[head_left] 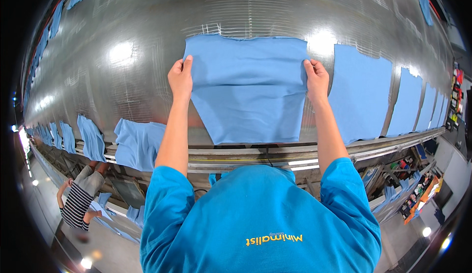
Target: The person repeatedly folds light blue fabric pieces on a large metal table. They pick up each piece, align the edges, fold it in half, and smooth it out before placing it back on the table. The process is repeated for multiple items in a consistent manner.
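A light-blue cut fabric panel (pixel 248 86) lies spread on the long grey metal table (pixel 147 66) in front of me, with a few creases across its middle. My left hand (pixel 181 78) pinches its left edge near the far corner, thumb on top. At the opposite edge my right hand (pixel 316 79) grips the cloth the same way, close to the far right corner. Between the hands the panel's far edge runs slightly wavy, beside white chalk-like lines on the metal. The fingers under the cloth are hidden.
Flat to the right lies another blue panel (pixel 361 93), with several more beyond it. To the left, a crumpled blue piece (pixel 140 143) hangs over the table's near edge rail (pixel 236 158). A person in a striped shirt (pixel 77 206) stands at the lower left.
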Tool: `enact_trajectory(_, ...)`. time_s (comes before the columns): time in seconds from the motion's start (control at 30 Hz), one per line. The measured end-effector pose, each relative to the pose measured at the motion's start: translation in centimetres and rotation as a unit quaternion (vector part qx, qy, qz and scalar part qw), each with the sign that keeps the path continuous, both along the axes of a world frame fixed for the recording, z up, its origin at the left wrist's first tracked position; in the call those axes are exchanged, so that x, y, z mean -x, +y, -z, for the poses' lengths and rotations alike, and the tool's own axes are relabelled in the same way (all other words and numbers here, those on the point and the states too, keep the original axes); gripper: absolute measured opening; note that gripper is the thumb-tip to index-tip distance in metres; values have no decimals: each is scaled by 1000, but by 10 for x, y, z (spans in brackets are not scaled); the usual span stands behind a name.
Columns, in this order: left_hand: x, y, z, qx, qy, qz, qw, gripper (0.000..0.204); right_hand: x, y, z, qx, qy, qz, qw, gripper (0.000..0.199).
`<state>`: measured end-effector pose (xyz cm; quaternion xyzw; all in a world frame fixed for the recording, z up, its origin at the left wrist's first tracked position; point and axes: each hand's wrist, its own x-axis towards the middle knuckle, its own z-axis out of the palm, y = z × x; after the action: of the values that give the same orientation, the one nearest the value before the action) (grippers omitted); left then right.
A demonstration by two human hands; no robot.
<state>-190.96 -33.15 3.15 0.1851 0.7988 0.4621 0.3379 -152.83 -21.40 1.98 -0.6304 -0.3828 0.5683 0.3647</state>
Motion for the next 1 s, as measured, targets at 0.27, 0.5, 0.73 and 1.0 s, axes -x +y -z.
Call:
enact_trajectory(0.27, -5, -4, 6, -12, 3, -3, 1000, 34, -3, -2, 8, 13, -17, -15, 1000, 24)
enact_trajectory(0.5, -2, -8, 18, -13, 8, -5, 1000, 34, -5, -2, 10, 28, -39, -20, 999, 25)
enact_trajectory(0.73, 2, -12, 25, -12, 16, 28, 999, 34, 1, -2, 3, 23, -7, -8, 1000, 28)
enact_trajectory(1.0, -4, -9, 10, 9, 4, 12, 1000, 38, 0, 2, 3, 40, 3, -11, 999, 26)
